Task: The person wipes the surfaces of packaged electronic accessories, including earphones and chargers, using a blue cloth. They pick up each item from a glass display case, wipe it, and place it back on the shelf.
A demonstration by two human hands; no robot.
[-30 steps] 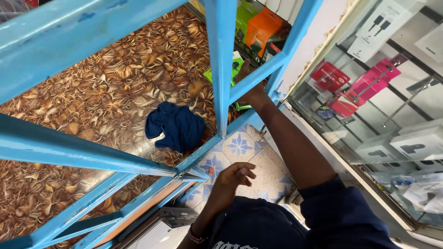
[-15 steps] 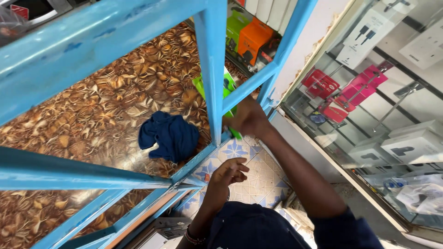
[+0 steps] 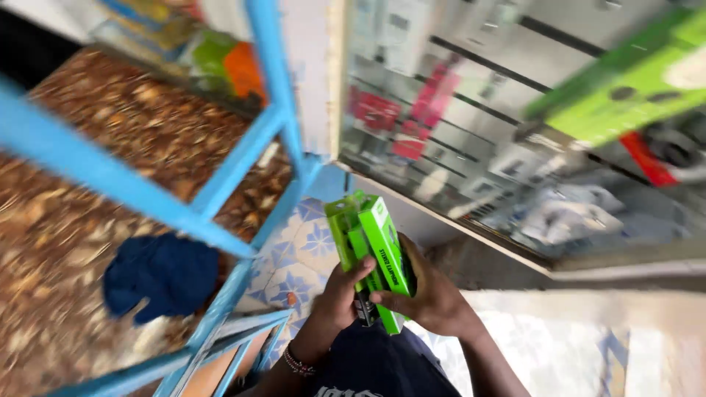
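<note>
Both my hands hold a small stack of bright green boxes (image 3: 370, 250) in front of my chest. My left hand (image 3: 340, 298) grips the stack from the left, thumb across the front. My right hand (image 3: 432, 294) wraps it from the right and behind. The boxes stand tilted, long side up. A beaded bracelet (image 3: 294, 362) sits on my left wrist.
A blue metal frame (image 3: 243, 165) crosses the left side, over a brown patterned floor (image 3: 110, 147). A dark blue cloth (image 3: 158, 273) lies below the frame. A glass display case (image 3: 515, 125) with pink, red and green packages fills the right. Blue-flowered tiles (image 3: 294, 257) lie underneath.
My right hand drew back from the frame with the green boxes. My left hand came up and took hold of them too. The view swung to the right, toward the glass case.
</note>
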